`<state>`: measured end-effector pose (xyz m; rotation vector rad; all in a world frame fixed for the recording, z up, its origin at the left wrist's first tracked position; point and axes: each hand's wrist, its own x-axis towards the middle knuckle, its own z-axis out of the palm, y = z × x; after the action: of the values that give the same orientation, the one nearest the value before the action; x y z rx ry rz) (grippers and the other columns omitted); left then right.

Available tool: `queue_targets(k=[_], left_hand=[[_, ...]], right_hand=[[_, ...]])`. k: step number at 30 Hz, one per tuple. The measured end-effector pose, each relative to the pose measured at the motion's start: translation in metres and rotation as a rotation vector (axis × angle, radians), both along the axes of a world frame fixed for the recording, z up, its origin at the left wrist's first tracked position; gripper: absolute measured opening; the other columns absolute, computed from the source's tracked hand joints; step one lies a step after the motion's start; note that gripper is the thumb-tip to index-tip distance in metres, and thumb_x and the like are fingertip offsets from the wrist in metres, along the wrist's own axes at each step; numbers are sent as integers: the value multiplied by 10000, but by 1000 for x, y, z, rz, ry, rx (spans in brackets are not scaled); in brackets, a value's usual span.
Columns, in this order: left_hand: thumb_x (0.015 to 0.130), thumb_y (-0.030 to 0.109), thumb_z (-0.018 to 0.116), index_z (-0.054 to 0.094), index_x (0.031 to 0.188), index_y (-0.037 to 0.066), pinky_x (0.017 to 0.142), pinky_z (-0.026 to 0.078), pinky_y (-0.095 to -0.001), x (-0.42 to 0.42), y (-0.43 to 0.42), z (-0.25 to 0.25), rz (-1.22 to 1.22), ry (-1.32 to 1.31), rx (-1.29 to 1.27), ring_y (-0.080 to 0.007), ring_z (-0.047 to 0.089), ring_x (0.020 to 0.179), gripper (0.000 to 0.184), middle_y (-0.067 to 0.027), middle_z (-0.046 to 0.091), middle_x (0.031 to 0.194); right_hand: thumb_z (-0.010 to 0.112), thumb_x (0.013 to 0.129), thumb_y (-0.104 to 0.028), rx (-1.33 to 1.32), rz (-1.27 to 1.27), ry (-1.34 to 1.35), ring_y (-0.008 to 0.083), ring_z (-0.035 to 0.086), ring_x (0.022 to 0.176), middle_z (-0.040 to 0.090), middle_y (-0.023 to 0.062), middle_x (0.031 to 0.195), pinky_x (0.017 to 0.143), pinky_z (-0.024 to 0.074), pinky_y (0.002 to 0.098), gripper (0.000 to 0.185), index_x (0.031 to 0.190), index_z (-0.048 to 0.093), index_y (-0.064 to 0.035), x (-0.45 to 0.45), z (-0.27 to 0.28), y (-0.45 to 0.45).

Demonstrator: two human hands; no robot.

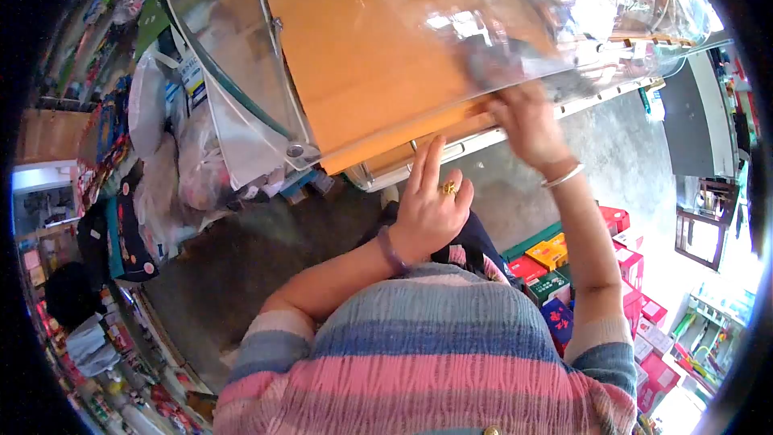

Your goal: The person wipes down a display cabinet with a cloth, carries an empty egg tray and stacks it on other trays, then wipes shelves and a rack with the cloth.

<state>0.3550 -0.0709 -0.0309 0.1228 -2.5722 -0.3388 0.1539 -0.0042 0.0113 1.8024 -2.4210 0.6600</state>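
Observation:
My left hand (pixel 435 205) hovers in front of the edge of the wooden counter (pixel 370 48), fingers apart, with a gold ring on one finger and nothing held. Farther right, my right hand (pixel 527 125) is at the counter's front edge, by the clear glass or plastic sheet (pixel 386 133) over it. Its fingers are bent and partly blurred, and whether they hold anything is hidden. Just beyond them a dark, blurred shape (pixel 499 64) shows through the clear surface; I cannot make out what it is.
Plastic bags (pixel 201 161) hang at the left beside the counter. Colourful boxes (pixel 551 254) are stacked on the floor at the right. A grey cabinet (pixel 696 121) stands at the far right, and shelves of goods line the lower left.

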Motion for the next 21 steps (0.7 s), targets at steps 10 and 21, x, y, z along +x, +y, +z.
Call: queue_targets(k=[10, 21], left_hand=[[738, 207, 641, 668, 811, 124, 864, 419, -542, 22, 15, -42, 22, -200, 25, -329, 552, 1004, 114, -115, 607, 920], [741, 157, 627, 647, 804, 62, 1011, 322, -605, 2, -6, 4, -53, -54, 2, -456, 413, 1199, 116, -118, 559, 906]], right_hand=[[598, 834, -361, -79, 570, -192, 330, 471, 1211, 561, 90, 1251, 1071, 314, 453, 459, 1193, 573, -76, 105, 7, -92], [574, 856, -366, -85, -130, 365, 291, 389, 1281, 483, 48, 1347, 1088, 220, 528, 408, 1230, 577, -204, 6, 8, -15]])
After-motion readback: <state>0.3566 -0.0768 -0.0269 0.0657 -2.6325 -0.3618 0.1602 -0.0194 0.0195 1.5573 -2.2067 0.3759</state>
